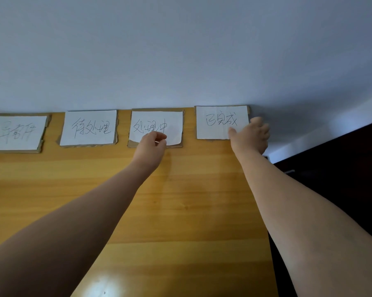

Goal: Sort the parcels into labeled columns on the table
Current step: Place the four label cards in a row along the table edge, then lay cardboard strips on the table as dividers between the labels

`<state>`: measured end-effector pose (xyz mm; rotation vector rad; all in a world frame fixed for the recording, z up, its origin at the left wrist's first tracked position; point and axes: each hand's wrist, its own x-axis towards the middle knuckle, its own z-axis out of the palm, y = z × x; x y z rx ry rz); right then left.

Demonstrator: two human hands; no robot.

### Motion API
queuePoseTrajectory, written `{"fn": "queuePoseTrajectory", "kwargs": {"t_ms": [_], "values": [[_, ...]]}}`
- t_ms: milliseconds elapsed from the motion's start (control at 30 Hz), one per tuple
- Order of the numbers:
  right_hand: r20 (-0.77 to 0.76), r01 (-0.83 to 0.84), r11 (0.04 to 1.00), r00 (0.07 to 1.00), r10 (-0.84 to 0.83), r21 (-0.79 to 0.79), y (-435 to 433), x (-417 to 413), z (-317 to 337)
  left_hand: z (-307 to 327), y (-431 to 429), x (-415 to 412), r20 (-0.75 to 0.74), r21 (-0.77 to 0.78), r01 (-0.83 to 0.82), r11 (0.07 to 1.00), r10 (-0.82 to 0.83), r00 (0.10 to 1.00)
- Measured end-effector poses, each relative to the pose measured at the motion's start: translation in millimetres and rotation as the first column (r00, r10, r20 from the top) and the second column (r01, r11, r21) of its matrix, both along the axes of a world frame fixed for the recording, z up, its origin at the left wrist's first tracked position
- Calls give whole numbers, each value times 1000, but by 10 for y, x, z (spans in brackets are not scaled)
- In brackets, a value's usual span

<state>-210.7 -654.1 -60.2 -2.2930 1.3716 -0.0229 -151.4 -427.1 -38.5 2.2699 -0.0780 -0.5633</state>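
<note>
- Thumb and forefinger of the left hand [152, 144] pinch the near edge of the third label [157, 117], a white slip on cardboard. That looks like a grip for nudging or straightening it.
- Over to the right hand [250, 133]: the thumb lies flat on the near right corner of the fourth label [217, 129]. The other fingers curl past its right edge and seem to hook it; how far they wrap under, I cannot tell.
- Both arms stretch from the near side right across the table [180, 211] to its far edge.
- Count the labels: four, in one row along the far edge, against the wall [180, 50]. The first label [18, 133] and second label [88, 127] lie to the left, untouched.
- Placed there, each likely heads a column running toward the near side.
- Parcels: none in view, so the sorting looks not yet begun; this reads as setting up the headers.
</note>
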Motion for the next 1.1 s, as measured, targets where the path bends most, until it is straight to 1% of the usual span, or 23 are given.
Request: {"fn": "queuePoseTrajectory", "kwargs": {"t_ms": [133,300,533,633,833,967,1100], "values": [[25,-83,997,996,83,5,101,-27,164,129,28,-28,25,-9,12,1000,-12,1000],[79,-159,986,985,155,45,320,-164,428,343,173,-112,35,-63,-4,998,6,999],[55,-239,971,970,237,33,897,-478,778,689,771,-339,71,-119,-13,993,22,997],[49,-305,952,951,304,16,1256,-580,929,845,1153,-416,86,-142,-35,989,47,995],[110,-390,921,916,385,19,2221,-625,1121,1061,2129,-473,149,-150,-35,988,57,987],[136,-404,913,909,395,51,3019,-589,1089,1058,2974,-403,176,-110,-11,994,31,984],[132,-417,905,905,404,90,3853,-534,1025,977,3808,-272,191,-17,-11,1000,14,981]]}}
